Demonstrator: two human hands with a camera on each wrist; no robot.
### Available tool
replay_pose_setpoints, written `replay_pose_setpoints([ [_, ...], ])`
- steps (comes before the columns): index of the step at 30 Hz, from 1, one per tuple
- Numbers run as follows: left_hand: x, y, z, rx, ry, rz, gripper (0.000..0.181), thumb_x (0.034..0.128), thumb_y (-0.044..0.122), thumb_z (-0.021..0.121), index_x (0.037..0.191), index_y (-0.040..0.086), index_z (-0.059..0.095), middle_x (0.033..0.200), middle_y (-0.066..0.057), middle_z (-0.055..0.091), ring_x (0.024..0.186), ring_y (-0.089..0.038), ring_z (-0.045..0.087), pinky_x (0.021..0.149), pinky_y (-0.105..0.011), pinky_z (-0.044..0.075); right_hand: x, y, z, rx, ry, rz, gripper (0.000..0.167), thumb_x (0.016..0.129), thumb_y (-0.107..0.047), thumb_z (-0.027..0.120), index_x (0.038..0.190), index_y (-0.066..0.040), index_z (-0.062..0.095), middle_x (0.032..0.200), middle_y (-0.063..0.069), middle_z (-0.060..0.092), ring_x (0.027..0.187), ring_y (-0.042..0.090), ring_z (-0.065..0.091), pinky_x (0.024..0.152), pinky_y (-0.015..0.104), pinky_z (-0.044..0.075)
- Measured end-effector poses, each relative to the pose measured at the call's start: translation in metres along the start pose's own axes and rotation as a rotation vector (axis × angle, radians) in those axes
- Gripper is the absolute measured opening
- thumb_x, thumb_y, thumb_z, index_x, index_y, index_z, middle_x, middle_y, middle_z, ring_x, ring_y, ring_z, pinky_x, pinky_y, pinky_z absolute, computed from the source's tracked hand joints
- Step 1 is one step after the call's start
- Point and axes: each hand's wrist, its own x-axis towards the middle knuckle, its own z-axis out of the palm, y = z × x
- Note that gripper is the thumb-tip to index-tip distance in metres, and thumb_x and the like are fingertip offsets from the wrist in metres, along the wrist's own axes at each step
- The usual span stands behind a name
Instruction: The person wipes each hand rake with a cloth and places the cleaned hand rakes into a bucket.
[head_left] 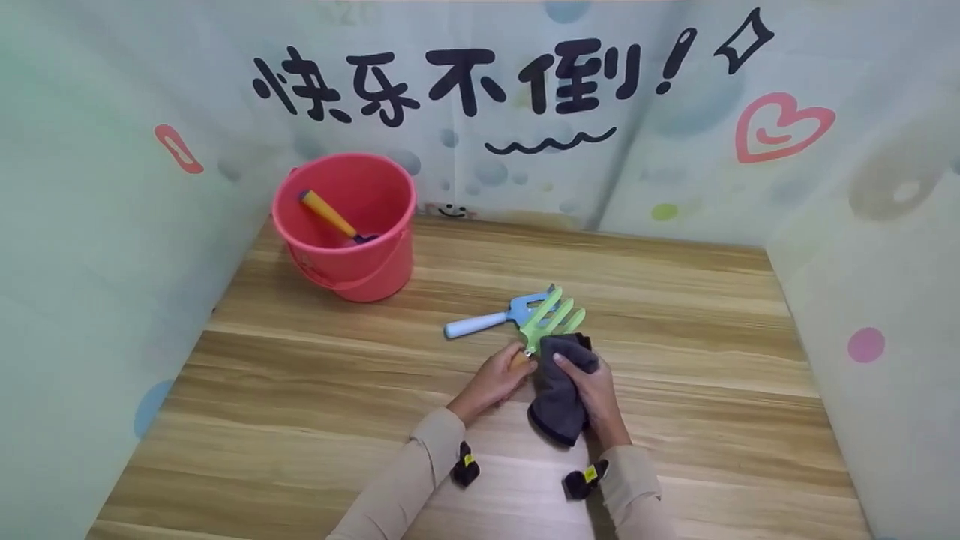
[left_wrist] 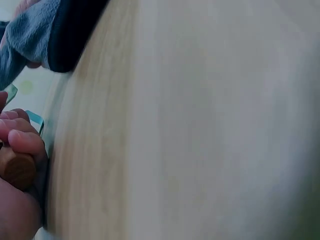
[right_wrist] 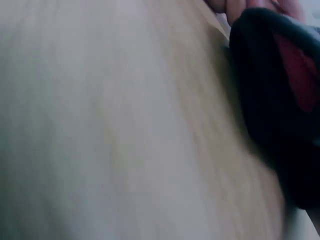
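Note:
My left hand grips the wooden handle of a small green garden fork, its tines pointing away from me. A dark grey cloth is bunched in my right hand, thumb on top, right beside the base of the fork's head. The cloth's black edging and a red patch show in the right wrist view. Partly under the green tines lies a light blue hand tool, handle to the left. Whether the cloth touches the fork's head is hard to tell.
A red bucket stands at the back left, and a tool with a yellow handle leans inside it. Printed cloth walls enclose the wooden tabletop at the back and both sides.

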Motion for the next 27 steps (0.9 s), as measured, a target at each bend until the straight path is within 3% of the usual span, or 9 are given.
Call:
replay_pose_setpoints([
  [5, -0.001, 0.001, 0.005, -0.074, 0.007, -0.029, 0.019, 0.0932, 0.029, 0.050, 0.100, 0.012, 0.052, 0.054, 0.003, 0.040, 0.036, -0.007, 0.032, 0.032, -0.020, 0.027, 0.000, -0.003, 0.008, -0.107, 0.013, 0.002, 0.046, 0.075, -0.024, 0.078, 0.113, -0.002, 0.062, 0.104, 0.011, 0.065, 0.087, 0.013, 0.061, 0.081, 0.024, 0.050],
  [11, 0.002, 0.000, 0.006, -0.166, 0.019, -0.071, 0.033, 0.0964, 0.039, 0.041, 0.086, 0.009, 0.046, 0.055, -0.001, 0.041, 0.037, -0.009, 0.032, 0.030, -0.022, 0.026, 0.000, -0.007, 0.016, -0.234, 0.059, 0.019, 0.053, 0.073, -0.037, 0.078, 0.109, -0.001, 0.063, 0.101, 0.013, 0.064, 0.086, 0.016, 0.058, 0.080, 0.025, 0.048],
  [15, 0.001, 0.000, 0.004, -0.245, 0.030, -0.076, 0.037, 0.0970, 0.042, 0.040, 0.081, 0.008, 0.045, 0.050, 0.000, 0.041, 0.033, -0.009, 0.031, 0.028, -0.022, 0.023, 0.001, -0.009, 0.017, -0.260, 0.095, 0.038, 0.049, 0.075, -0.035, 0.076, 0.107, 0.000, 0.064, 0.098, 0.014, 0.064, 0.082, 0.017, 0.058, 0.077, 0.025, 0.048],
  [23, 0.001, -0.001, -0.006, -0.317, -0.020, -0.033, 0.041, 0.0995, 0.031, 0.038, 0.096, -0.008, 0.048, 0.049, 0.001, 0.042, 0.031, -0.007, 0.031, 0.028, -0.021, 0.023, 0.001, -0.007, 0.016, -0.212, 0.140, 0.026, 0.044, 0.075, -0.029, 0.076, 0.107, -0.001, 0.065, 0.101, 0.015, 0.065, 0.083, 0.016, 0.059, 0.078, 0.026, 0.048],
  [27, -0.004, 0.008, -0.013, -0.339, -0.064, -0.032, 0.039, 0.1003, 0.023, 0.038, 0.103, -0.015, 0.047, 0.050, -0.001, 0.043, 0.032, -0.007, 0.032, 0.029, -0.021, 0.024, 0.000, -0.004, 0.017, -0.183, 0.172, 0.024, 0.043, 0.073, -0.028, 0.078, 0.106, -0.002, 0.066, 0.101, 0.015, 0.065, 0.083, 0.015, 0.059, 0.078, 0.026, 0.048],
])
